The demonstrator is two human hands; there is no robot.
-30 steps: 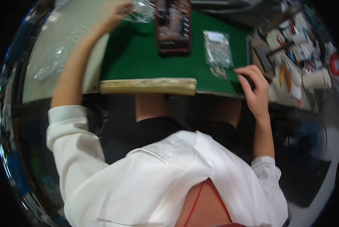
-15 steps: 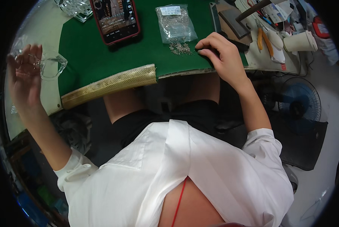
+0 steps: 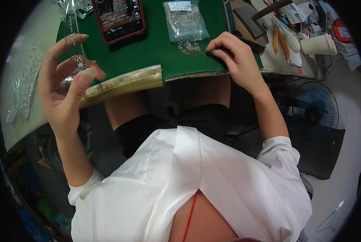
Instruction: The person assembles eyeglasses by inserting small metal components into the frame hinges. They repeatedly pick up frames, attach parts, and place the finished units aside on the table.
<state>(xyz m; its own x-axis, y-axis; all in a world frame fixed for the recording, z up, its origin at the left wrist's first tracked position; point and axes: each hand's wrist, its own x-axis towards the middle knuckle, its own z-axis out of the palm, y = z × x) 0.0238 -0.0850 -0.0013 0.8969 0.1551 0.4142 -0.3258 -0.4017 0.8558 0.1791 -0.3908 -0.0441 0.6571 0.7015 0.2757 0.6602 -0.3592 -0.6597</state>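
Observation:
My left hand (image 3: 63,90) is closed around a clear plastic eyeglass frame (image 3: 72,28), above the left part of the green mat (image 3: 152,52). One slim temple points up and away from the fingers, and a small metal hinge shows beside the thumb. My palm and fingers hide part of the frame. On the mat's right side my right hand (image 3: 241,60) has thumb and forefinger pinched together, next to a small heap of tiny metal screws (image 3: 190,47). Whatever lies between those fingertips is too small to make out. Behind the heap is a clear bag (image 3: 185,24) of similar pieces.
A red-cased phone (image 3: 120,20) stands at the back. Clear plastic parts (image 3: 23,86) lie at the far left, others (image 3: 81,9) at the back left. Gold trim (image 3: 126,82) edges the table. Orange-handled pliers (image 3: 281,42) and a white cup (image 3: 319,44) are at right.
My left hand has come in from the far left with the eyeglass frame, turning it so the temple points upward. My right hand stays beside the screws.

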